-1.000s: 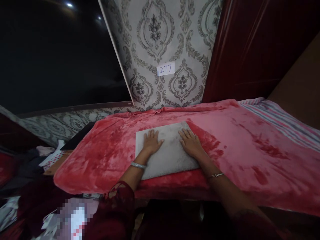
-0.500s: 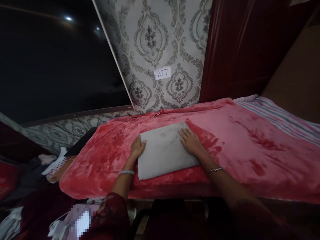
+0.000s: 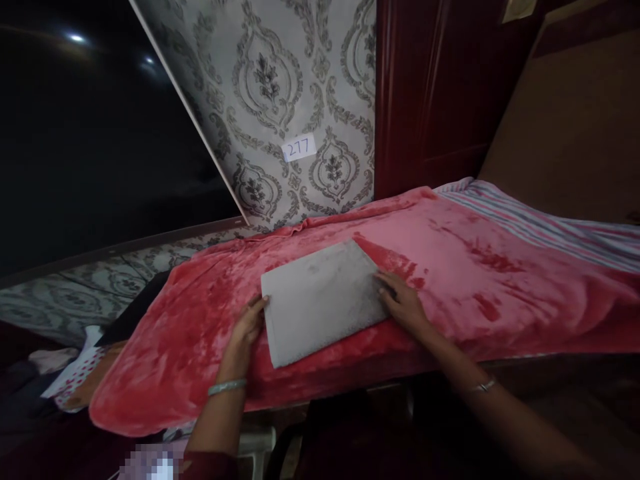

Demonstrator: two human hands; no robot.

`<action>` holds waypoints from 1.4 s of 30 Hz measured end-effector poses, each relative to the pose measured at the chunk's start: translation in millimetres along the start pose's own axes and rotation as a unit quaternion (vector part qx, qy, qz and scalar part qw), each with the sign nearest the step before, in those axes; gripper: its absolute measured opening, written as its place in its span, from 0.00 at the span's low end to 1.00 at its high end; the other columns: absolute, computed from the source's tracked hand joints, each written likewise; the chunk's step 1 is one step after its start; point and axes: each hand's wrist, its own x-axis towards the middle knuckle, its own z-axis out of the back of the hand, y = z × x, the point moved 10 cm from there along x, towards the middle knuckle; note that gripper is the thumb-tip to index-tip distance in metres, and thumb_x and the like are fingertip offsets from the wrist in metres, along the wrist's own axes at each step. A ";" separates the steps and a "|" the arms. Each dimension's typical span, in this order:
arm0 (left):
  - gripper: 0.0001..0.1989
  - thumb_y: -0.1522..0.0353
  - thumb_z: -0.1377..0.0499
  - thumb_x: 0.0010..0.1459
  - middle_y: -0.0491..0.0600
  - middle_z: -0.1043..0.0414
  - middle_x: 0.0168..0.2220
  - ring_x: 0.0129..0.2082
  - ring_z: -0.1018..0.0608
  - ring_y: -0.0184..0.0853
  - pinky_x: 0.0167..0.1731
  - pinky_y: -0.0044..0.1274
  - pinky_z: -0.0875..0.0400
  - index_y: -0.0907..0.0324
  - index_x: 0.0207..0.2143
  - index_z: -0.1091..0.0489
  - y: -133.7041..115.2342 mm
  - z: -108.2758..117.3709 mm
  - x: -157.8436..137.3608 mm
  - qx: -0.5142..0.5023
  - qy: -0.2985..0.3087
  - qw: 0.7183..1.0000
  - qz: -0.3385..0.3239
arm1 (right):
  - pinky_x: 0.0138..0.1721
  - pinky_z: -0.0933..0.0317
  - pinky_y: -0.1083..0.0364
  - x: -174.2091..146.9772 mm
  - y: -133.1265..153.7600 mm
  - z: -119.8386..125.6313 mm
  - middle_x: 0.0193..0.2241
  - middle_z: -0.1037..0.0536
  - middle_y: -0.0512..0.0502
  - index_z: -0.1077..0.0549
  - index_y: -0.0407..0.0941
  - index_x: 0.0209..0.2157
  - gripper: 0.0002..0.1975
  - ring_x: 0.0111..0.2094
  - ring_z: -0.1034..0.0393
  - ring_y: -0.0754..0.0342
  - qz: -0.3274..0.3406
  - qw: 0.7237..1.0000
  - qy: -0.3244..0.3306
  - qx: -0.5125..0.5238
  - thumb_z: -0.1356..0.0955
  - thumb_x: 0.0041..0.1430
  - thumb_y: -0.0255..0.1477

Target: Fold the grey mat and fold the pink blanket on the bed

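A flat grey rectangle of folded cloth [image 3: 320,300], with a soft, fuzzy front edge, lies slightly tilted on a red plush blanket [image 3: 200,333]. My left hand [image 3: 250,320] grips its left edge, thumb near the top and the other fingers mostly hidden below the rim. On the opposite side, my right hand [image 3: 403,303] is closed on the right edge, fingers bent against it. Some fingertips of both hands are out of sight. A pale bangle [image 3: 227,387] is on my left wrist, and a thin metal bracelet [image 3: 484,386] on my right.
A large dark screen [image 3: 100,147] leans at the left before patterned wallpaper. A paper label reading 277 [image 3: 299,147] is on the wall. Dark red panelling [image 3: 425,100] and a striped cloth [image 3: 525,207] are at the right. Clothes [image 3: 75,380] lie lower left.
Both hands have gone from lying flat on the cloth to gripping its side edges. The right hand has slid down and outward. The whole view has shifted to the right.
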 end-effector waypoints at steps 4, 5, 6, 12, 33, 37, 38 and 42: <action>0.10 0.72 0.31 0.48 0.57 0.18 0.34 0.36 0.17 0.41 0.43 0.28 0.22 0.67 0.35 0.23 20.3 -15.7 -25.9 -0.017 0.034 0.996 0.079 | 0.55 0.35 0.43 -51.3 4.8 35.2 0.44 0.20 0.41 0.21 0.47 0.42 0.17 0.48 0.27 0.45 -0.101 0.989 -0.073 0.081 0.34 0.61 0.42; 0.10 0.72 0.31 0.48 0.59 0.18 0.35 0.38 0.16 0.44 0.45 0.30 0.22 0.67 0.34 0.22 21.6 -18.7 -31.7 -0.010 0.034 0.995 0.090 | 0.52 0.33 0.45 -61.7 4.2 35.6 0.41 0.19 0.42 0.21 0.46 0.40 0.18 0.45 0.26 0.46 -0.135 0.982 -0.069 0.108 0.33 0.60 0.45; 0.10 0.71 0.31 0.48 0.59 0.18 0.36 0.41 0.17 0.47 0.47 0.32 0.22 0.66 0.35 0.22 20.8 -21.8 -37.9 -0.001 0.039 0.995 0.093 | 0.49 0.31 0.46 -70.9 3.1 31.4 0.38 0.19 0.42 0.21 0.46 0.37 0.20 0.43 0.25 0.46 -0.172 0.973 -0.051 0.142 0.32 0.58 0.48; 0.20 0.67 0.31 0.48 0.53 0.22 0.54 0.64 0.30 0.50 0.63 0.35 0.34 0.57 0.46 0.20 -18.7 -20.5 -89.6 0.075 0.089 0.990 -0.076 | 0.43 0.28 0.46 -115.4 20.6 -38.5 0.38 0.18 0.39 0.21 0.44 0.43 0.31 0.39 0.22 0.45 -0.361 0.828 0.183 0.388 0.25 0.47 0.54; 0.35 0.62 0.29 0.47 0.58 0.21 0.47 0.40 0.17 0.47 0.39 0.36 0.20 0.59 0.58 0.32 53.5 -6.6 -111.8 -0.043 0.049 0.996 0.066 | 0.60 0.32 0.41 -124.5 22.8 -90.3 0.50 0.21 0.42 0.26 0.46 0.46 0.21 0.57 0.29 0.41 -0.452 0.690 0.026 0.565 0.26 0.52 0.38; 0.45 0.66 0.29 0.48 0.56 0.36 0.66 0.57 0.24 0.45 0.51 0.32 0.25 0.49 0.67 0.42 -5.6 30.7 -89.7 0.043 -0.094 0.985 -0.141 | 0.60 0.32 0.41 -128.8 23.8 -88.9 0.51 0.21 0.43 0.25 0.46 0.46 0.22 0.57 0.29 0.41 -0.476 0.671 -0.004 0.569 0.24 0.49 0.37; 0.43 0.67 0.29 0.48 0.56 0.39 0.68 0.61 0.27 0.45 0.55 0.31 0.28 0.50 0.65 0.40 -19.4 25.9 -81.5 0.078 -0.090 0.977 -0.175 | 0.60 0.32 0.42 -129.0 24.1 -89.0 0.52 0.21 0.43 0.25 0.46 0.46 0.23 0.57 0.29 0.42 -0.477 0.669 -0.008 0.570 0.24 0.48 0.36; 0.28 0.73 0.29 0.45 0.57 0.29 0.61 0.65 0.33 0.48 0.66 0.35 0.43 0.57 0.51 0.26 -59.3 -27.9 -33.1 0.206 -0.013 0.952 -0.227 | 0.60 0.32 0.43 -126.9 24.6 -91.4 0.50 0.20 0.43 0.25 0.45 0.46 0.24 0.56 0.28 0.42 -0.465 0.675 0.000 0.573 0.23 0.47 0.37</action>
